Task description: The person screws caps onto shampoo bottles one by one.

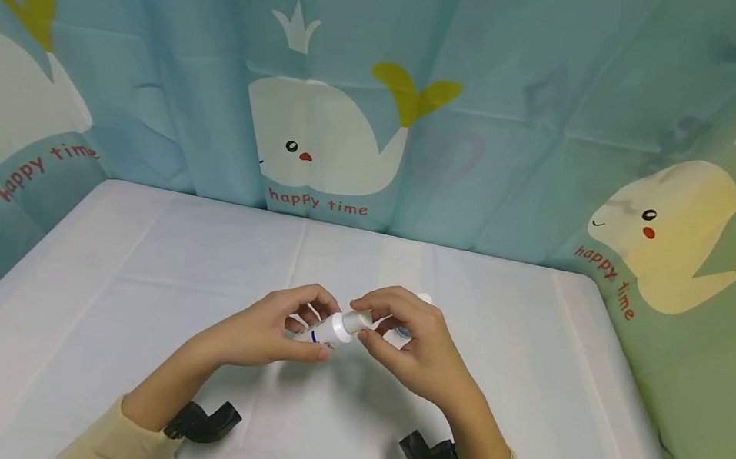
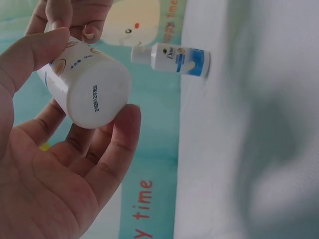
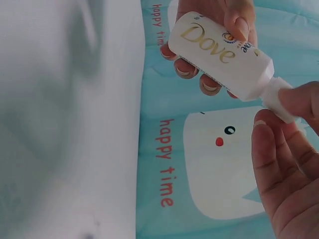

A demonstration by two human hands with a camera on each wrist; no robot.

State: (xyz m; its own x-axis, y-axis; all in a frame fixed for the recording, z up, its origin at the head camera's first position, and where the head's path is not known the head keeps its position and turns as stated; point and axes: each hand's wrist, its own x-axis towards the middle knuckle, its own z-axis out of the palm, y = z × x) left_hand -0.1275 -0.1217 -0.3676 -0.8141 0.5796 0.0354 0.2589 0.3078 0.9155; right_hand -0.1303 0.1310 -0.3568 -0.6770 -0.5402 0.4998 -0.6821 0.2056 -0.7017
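Observation:
My left hand [image 1: 271, 329] grips a small white Dove bottle [image 3: 222, 55] round its body, thumb on one side and fingers on the other. The bottle is tilted, its cap end towards my right hand [image 1: 412, 344]. Thumb and fingertips of that hand pinch the white cap [image 3: 279, 98], which sits at the bottle's neck. In the left wrist view the bottle's round base, with a printed date, faces the camera. A second Dove bottle [image 2: 179, 59], white with a blue lower part, stands upright on the table beyond; in the head view my right hand mostly hides it.
A white cloth covers the table [image 1: 197, 253]. Behind and beside it hangs a blue-green curtain [image 1: 500, 177] printed with whales. Black curved mounts, a left one [image 1: 206, 423] and a right one [image 1: 429, 455], sit at my wrists by the beige sleeves.

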